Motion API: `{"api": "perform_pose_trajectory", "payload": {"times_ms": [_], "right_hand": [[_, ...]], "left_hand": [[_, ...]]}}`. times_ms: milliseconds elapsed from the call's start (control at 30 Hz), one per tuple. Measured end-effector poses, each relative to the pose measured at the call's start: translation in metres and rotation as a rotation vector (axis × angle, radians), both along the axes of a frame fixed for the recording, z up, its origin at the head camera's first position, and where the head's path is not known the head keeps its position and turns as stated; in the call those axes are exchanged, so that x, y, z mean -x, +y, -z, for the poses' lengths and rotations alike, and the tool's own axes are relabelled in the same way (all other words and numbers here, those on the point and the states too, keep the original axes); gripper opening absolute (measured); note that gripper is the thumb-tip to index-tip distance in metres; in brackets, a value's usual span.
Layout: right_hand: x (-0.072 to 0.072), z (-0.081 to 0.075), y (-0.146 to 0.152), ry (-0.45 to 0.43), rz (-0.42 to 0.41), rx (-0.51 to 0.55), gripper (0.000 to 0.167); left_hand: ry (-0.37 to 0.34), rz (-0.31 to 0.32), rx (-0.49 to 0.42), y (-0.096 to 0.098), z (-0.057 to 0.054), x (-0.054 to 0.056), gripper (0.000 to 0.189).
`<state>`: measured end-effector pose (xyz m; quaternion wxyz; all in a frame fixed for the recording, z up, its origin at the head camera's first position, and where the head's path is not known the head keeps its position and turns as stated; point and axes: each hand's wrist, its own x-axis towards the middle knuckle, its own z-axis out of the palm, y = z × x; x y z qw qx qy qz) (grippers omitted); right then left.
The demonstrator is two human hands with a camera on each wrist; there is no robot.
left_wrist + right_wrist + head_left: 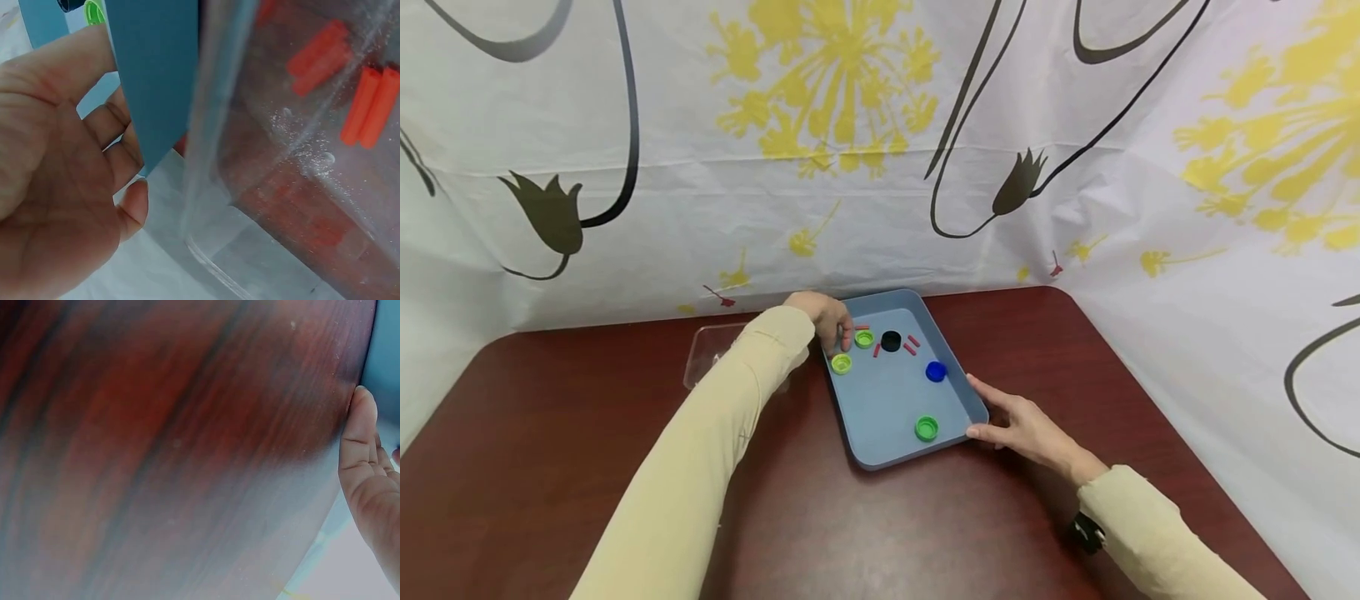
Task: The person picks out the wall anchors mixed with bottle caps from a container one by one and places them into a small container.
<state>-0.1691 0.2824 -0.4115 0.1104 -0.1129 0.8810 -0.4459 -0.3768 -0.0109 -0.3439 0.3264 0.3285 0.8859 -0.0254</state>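
Note:
My left hand (829,319) reaches over the far left corner of a blue-grey tray (887,408), fingers pointing down beside a yellow-green bottle cap (841,364). In the left wrist view the tray wall (156,81) hides its fingertips, and I cannot tell whether they pinch anything. At the near right corner my right hand (1018,425) holds the tray, thumb on the near side and fingers along the right side. Inside lie another yellow-green cap (864,339), a black cap (891,341), a blue cap (936,372), a green cap (927,428) and several short red sticks (910,349).
A clear plastic box (702,354) stands left of the tray, partly behind my left sleeve (700,467). It contains short red sticks (369,106). Both stand on a dark reddish-brown table (550,467), with a patterned white cloth (880,225) hanging along its back.

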Motion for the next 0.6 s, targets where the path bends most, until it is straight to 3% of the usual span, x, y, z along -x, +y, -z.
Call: {"api": "perform_pose_trajectory", "payload": {"times_ms": [200,367,600], "right_hand": [[-0.0003,-0.0009,-0.0003,-0.003,-0.003,0.008,0.079],[0.0002,-0.0001,0.0003,-0.002,-0.003,0.008,0.079],[-0.0002,0.0001,0.0005,-0.001,0.009,-0.006,0.08]], "left_hand": [[-0.011,0.059,0.044,0.004,-0.0032,-0.0014,0.02],[-0.008,0.062,0.043,0.0045,-0.0029,-0.0035,0.021],[0.068,0.063,0.073,0.0031,-0.0048,-0.0076,0.019]]}}
